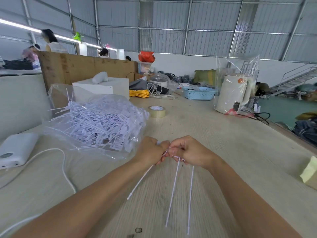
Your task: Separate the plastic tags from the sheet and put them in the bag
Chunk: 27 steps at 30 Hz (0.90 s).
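Note:
My left hand (151,150) and my right hand (188,152) meet over the middle of the wooden table (214,143). The left hand pinches the head of one white plastic tag (139,181), whose tail slants down to the left. My right hand grips the remaining strip with two white tags (173,191) hanging toward me. The tag heads are hidden between my fingers. A clear plastic bag (96,124) heaped with loose white tags lies open to the left, just beyond my left hand.
A white power bank (15,150) with a white cable (63,165) lies at the left edge. A tape roll (157,111) sits beyond my hands. Farther back stand a white box (103,88), a blue basket (199,93) and a bagged kettle (235,93). A yellowish paper (310,172) lies right.

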Each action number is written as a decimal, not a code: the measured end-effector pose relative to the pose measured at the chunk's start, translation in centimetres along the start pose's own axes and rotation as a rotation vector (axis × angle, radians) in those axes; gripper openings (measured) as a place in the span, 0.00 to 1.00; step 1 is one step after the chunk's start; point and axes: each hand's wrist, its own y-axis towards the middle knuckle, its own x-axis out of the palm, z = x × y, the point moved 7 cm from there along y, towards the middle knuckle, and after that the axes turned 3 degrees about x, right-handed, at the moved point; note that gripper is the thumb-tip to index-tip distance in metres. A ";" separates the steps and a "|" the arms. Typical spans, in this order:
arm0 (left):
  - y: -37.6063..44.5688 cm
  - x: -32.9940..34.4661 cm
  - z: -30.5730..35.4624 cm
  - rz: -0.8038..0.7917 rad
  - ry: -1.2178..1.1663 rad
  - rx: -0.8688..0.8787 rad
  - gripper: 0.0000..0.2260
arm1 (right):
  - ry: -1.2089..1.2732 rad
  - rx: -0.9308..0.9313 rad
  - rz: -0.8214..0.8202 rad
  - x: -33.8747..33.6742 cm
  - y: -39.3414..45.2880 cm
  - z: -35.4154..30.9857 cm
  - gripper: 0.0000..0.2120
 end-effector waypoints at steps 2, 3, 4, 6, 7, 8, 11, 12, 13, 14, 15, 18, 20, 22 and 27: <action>-0.2 -0.1 0.0 -0.040 -0.003 -0.069 0.19 | -0.052 -0.012 -0.003 0.0 0.1 0.1 0.12; -0.4 -0.1 0.1 -0.065 -0.014 -0.113 0.17 | -0.093 -0.014 -0.017 0.0 0.1 0.2 0.11; -0.6 -0.2 0.2 -0.096 -0.027 -0.150 0.16 | -0.124 -0.014 -0.035 0.2 0.1 0.3 0.11; -1.1 -0.4 1.1 -0.180 -0.007 -0.153 0.15 | -0.078 0.011 -0.049 0.1 -0.2 0.7 0.14; -1.2 -0.7 1.9 -0.228 0.018 -0.130 0.15 | -0.048 0.022 -0.042 -0.1 -0.3 0.9 0.14; -1.5 -1.4 2.8 -0.275 0.044 -0.104 0.17 | -0.030 0.032 -0.036 -0.4 -0.4 1.0 0.13; -1.4 -5.8 5.0 -0.333 0.240 -0.033 0.24 | -0.011 0.045 -0.033 -1.0 -0.6 1.1 0.12; -1.0 -7.8 5.3 -0.308 0.328 -0.021 0.25 | 0.001 0.045 -0.038 -0.9 -0.6 1.0 0.13; -0.3 -9.7 5.2 -0.271 0.400 -0.030 0.24 | 0.010 0.043 -0.041 -0.8 -0.7 0.9 0.14; 0.5 -11.5 4.6 -0.233 0.453 -0.059 0.21 | 0.017 0.040 -0.047 -0.7 -0.7 0.7 0.16; 1.3 -12.9 3.6 -0.204 0.499 -0.105 0.18 | 0.018 0.037 -0.055 -0.5 -0.7 0.6 0.16; 3.1 -14.6 0.0 -0.198 0.620 -0.259 0.10 | 0.014 0.043 -0.061 -0.3 -0.8 0.3 0.15; 4.4 -14.7 -1.4 -0.196 0.725 -0.280 0.09 | 0.022 0.040 -0.055 -0.4 -0.8 0.1 0.15; 5.9 -14.7 -1.2 -0.125 0.788 -0.220 0.08 | 0.047 0.027 -0.056 -0.3 -0.8 -0.2 0.16; 8.5 -12.9 1.4 0.110 0.904 0.096 0.09 | 0.066 0.013 -0.062 -0.1 -0.7 -0.3 0.16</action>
